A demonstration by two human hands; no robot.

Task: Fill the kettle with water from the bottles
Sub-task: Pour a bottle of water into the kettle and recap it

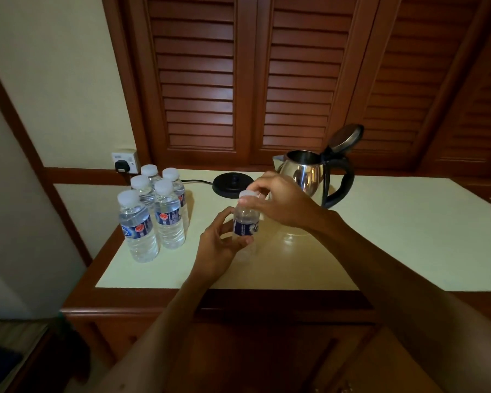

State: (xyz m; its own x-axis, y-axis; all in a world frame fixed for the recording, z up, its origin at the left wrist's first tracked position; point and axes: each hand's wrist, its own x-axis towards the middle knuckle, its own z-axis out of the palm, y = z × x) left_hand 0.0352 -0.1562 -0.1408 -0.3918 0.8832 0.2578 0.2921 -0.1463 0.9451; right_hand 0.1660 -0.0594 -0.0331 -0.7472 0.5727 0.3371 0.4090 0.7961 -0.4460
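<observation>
While five capped bottles [153, 211] stood clustered at the left of the cream countertop [394, 236], below a wall socket [125, 162], I saw the left hand [219, 248] wrapped around the lower body of a small water bottle [245, 221], fingers curled tight on it. Its base was hidden behind that hand. Above it the right hand [278, 199] pinched the white cap [248, 194] between fingertips (cap loose or tight, I couldn't tell). Behind sat the black kettle base [232, 184], then the steel kettle [309, 177], lid open, off its base. Dark louvred shutters [267, 80] backed the dim room.
</observation>
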